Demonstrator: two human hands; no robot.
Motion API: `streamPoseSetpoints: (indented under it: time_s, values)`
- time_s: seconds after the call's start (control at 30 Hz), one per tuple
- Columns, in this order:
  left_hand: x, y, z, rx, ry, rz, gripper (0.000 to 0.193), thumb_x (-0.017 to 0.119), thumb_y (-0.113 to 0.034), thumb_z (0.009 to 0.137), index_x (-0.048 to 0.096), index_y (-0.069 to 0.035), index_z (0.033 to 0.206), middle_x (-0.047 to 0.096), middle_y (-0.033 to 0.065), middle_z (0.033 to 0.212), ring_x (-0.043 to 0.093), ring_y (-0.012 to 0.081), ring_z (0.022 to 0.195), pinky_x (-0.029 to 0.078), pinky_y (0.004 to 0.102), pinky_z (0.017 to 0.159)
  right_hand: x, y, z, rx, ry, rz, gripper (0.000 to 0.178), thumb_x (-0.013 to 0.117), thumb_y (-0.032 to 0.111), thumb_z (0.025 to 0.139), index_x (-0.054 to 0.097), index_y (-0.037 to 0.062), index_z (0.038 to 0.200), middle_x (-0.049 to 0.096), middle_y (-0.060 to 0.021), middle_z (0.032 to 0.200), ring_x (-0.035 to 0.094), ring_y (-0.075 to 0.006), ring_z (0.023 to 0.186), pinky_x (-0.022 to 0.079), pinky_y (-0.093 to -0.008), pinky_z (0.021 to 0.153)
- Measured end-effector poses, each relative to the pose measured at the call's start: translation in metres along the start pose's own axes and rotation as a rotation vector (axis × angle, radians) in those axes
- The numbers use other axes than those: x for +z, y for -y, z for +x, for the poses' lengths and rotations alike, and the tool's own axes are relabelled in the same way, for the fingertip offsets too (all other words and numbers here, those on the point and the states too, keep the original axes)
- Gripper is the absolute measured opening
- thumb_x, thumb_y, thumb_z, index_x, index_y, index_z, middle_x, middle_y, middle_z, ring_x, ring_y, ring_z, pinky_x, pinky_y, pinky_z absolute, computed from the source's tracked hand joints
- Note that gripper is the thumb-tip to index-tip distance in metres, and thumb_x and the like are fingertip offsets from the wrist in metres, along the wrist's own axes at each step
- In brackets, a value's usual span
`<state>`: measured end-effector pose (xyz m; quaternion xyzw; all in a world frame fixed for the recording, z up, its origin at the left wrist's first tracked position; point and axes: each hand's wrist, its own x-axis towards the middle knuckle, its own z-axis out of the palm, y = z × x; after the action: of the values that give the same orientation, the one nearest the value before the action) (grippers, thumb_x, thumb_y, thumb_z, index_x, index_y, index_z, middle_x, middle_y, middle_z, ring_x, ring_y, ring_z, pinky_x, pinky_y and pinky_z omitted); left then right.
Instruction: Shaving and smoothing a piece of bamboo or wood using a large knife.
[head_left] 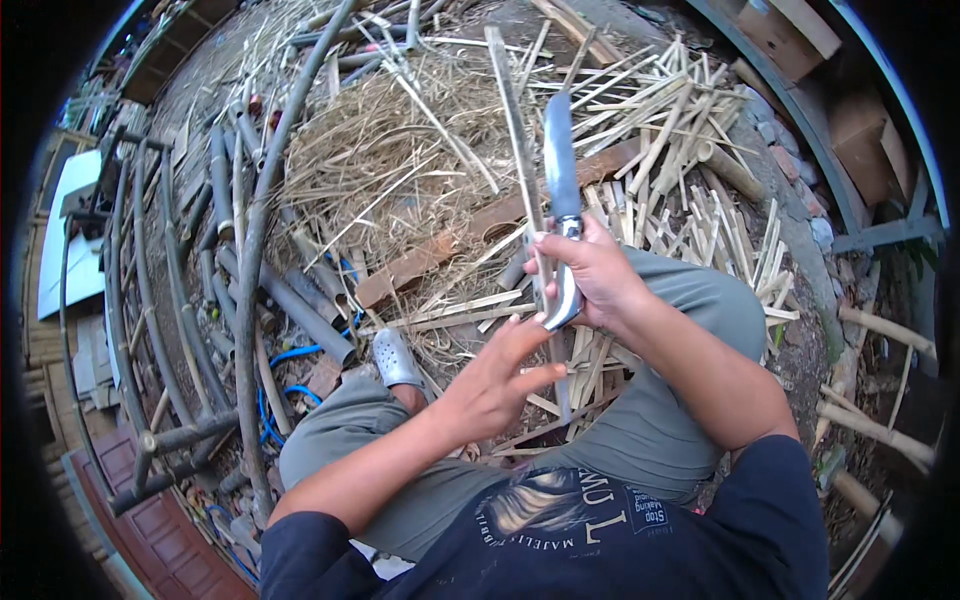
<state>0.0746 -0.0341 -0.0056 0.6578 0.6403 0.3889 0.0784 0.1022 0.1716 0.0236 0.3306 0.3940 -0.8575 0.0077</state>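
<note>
My right hand (pixel 595 275) is closed round the metal handle of a large knife (pixel 561 150), whose broad blade points away from me. Its thumb also presses against a long, thin bamboo strip (pixel 515 125). The strip runs beside the knife, from the far litter down to between my knees. My left hand (pixel 490 385) is near the strip's lower part, its fingers apart and the fingertips close to the knife handle's end. Whether they touch the strip or the handle I cannot tell.
Split bamboo sticks (pixel 715 225) lie heaped at the right. Shavings (pixel 370 150) cover the ground ahead, with a brown wooden plank (pixel 430 268) across them. Bamboo poles (pixel 262 230) and a pole frame (pixel 150 300) stand left. A blue hose (pixel 268 400) curls near my grey clog (pixel 397 358).
</note>
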Motion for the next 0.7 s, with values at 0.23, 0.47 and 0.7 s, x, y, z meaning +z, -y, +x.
streamPoseSetpoints:
  time_s: [0.23, 0.47, 0.7]
  values:
    - [-0.058, 0.038, 0.016, -0.431, -0.503, 0.071, 0.028, 0.061, 0.003, 0.077, 0.054, -0.003, 0.104, 0.061, 0.0132, 0.094, 0.062, 0.0239, 0.085, 0.051, 0.0333, 0.075, 0.005, -0.015, -0.003, -0.180, 0.019, -0.271, 0.036, 0.066, 0.007, 0.085, 0.039, 0.0015, 0.108, 0.056, -0.0095, 0.087, 0.065, -0.0159, 0.069, 0.051, -0.0242, 0.042]
    - [-0.105, 0.078, 0.024, -0.916, -0.862, -0.740, 0.038, 0.050, -0.030, 0.100, 0.051, -0.002, 0.125, 0.064, 0.0081, 0.108, 0.060, 0.0115, 0.090, 0.049, 0.0279, 0.077, 0.021, -0.038, -0.019, 0.075, 0.189, -0.595, 0.041, 0.067, 0.010, 0.085, 0.041, -0.0017, 0.115, 0.057, -0.0059, 0.081, 0.064, -0.0120, 0.067, 0.049, -0.0229, 0.044]
    - [-0.114, 0.068, 0.010, -0.942, -0.833, -0.709, 0.031, 0.056, -0.027, 0.097, 0.061, -0.003, 0.115, 0.065, 0.0027, 0.102, 0.060, 0.0082, 0.088, 0.051, 0.0260, 0.074, 0.022, -0.055, -0.014, 0.069, 0.229, -0.693, 0.038, 0.068, 0.013, 0.086, 0.043, -0.0017, 0.111, 0.058, -0.0059, 0.084, 0.061, -0.0099, 0.064, 0.050, -0.0232, 0.048]
